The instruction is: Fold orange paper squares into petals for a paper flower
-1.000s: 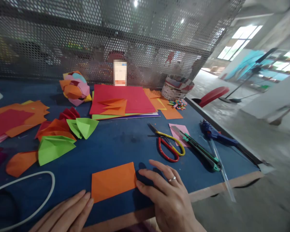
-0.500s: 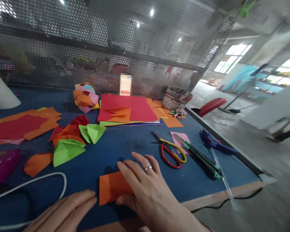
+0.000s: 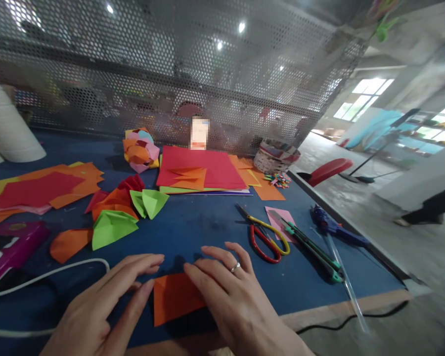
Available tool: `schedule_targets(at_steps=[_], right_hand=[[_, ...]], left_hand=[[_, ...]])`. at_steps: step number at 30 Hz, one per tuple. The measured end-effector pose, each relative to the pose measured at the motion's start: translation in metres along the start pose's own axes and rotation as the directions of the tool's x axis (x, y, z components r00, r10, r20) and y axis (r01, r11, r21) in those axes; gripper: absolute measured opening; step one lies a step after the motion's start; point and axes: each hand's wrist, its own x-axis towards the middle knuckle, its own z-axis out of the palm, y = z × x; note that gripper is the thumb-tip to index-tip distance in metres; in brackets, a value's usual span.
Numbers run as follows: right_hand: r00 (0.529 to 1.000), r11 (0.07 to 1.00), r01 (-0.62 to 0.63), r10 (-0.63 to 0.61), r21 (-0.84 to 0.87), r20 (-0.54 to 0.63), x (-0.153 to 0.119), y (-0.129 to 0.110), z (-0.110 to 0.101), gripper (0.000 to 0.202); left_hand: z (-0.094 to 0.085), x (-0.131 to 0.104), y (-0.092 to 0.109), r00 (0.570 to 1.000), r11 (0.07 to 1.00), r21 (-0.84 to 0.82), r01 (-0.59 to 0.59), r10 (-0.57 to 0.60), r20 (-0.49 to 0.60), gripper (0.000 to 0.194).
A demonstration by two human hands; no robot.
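A folded orange paper rectangle (image 3: pixel 176 299) lies on the blue table near its front edge. My right hand (image 3: pixel 232 291) holds it down by its right end, index fingertip at the top edge and the other fingers stretched beyond it. That hand's thumb is hidden, and a ring shows on one finger. To the left of the paper, my left hand (image 3: pixel 107 301) is open, thumb and fingers apart. Its thumb tip comes close to the paper's left edge; whether they touch I cannot tell.
Scissors (image 3: pixel 265 235), a green-handled cutter (image 3: pixel 311 247) and a blue glue gun (image 3: pixel 335 227) lie to the right. Folded green paper (image 3: pixel 113 230), a white cable (image 3: pixel 74 264) and a purple object (image 3: pixel 20 252) are leftward. Behind are stacked red paper (image 3: pixel 215 168) and a basket (image 3: pixel 276 155).
My left hand has moved up and opened, its thumb now near the paper's left edge. The right hand stays on the paper. The view has shifted slightly, and a person's leg appears at far right.
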Motion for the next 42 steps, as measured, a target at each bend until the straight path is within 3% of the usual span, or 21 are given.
schedule_targets(at_steps=[4, 8, 12, 17, 24, 29, 32, 36, 39, 42], right_hand=[[0.998, 1.0, 0.017, -0.018, -0.02, -0.063, -0.005, -0.002, 0.004, 0.039], [0.998, 1.0, 0.003, -0.004, -0.019, -0.059, -0.009, -0.002, 0.005, 0.036], [0.997, 0.999, -0.035, 0.037, -0.029, 0.064, -0.01, 0.002, 0.005, 0.036], [0.984, 0.999, -0.022, 0.027, -0.032, 0.174, -0.01, 0.005, 0.006, 0.039], [0.996, 1.0, 0.007, -0.009, 0.023, 0.085, -0.004, 0.001, -0.004, 0.031], [0.996, 0.995, 0.087, -0.087, 0.048, -0.022, -0.007, 0.0, -0.006, 0.019], [0.992, 0.993, 0.107, -0.103, 0.048, -0.075, -0.01, 0.0, -0.005, 0.015], [0.981, 0.984, 0.164, -0.155, 0.069, -0.119, -0.009, -0.001, -0.005, 0.023], [0.974, 0.977, 0.195, -0.183, 0.085, -0.132, -0.008, -0.001, -0.006, 0.028], [0.98, 0.979, 0.176, -0.164, 0.104, -0.115, -0.008, 0.0, -0.006, 0.03]], left_hand=[[0.005, 0.006, 0.005, 0.993, 0.988, -0.137, 0.07, -0.056, 0.1, 0.028], [0.005, 0.007, 0.007, 0.992, 0.986, -0.131, 0.1, -0.089, 0.089, 0.027], [0.004, 0.008, 0.008, 0.997, 0.99, -0.135, 0.051, -0.043, 0.068, 0.027], [0.007, 0.011, 0.016, 0.993, 0.992, -0.055, 0.115, -0.115, 0.005, 0.04], [0.01, 0.01, 0.021, 0.993, 0.993, -0.028, 0.114, -0.115, -0.04, 0.046], [0.002, 0.002, 0.008, 0.993, 0.994, -0.063, 0.091, -0.087, 0.076, 0.03], [-0.001, 0.004, 0.007, 0.993, 1.0, -0.025, 0.003, 0.0, 0.115, 0.033], [0.002, 0.013, 0.018, 0.99, 0.991, 0.066, -0.119, 0.113, 0.088, 0.042], [0.003, 0.019, 0.023, 0.991, 0.99, 0.079, -0.115, 0.109, 0.073, 0.041], [0.002, 0.018, 0.02, 0.985, 0.994, 0.027, -0.105, 0.1, 0.14, 0.036]])
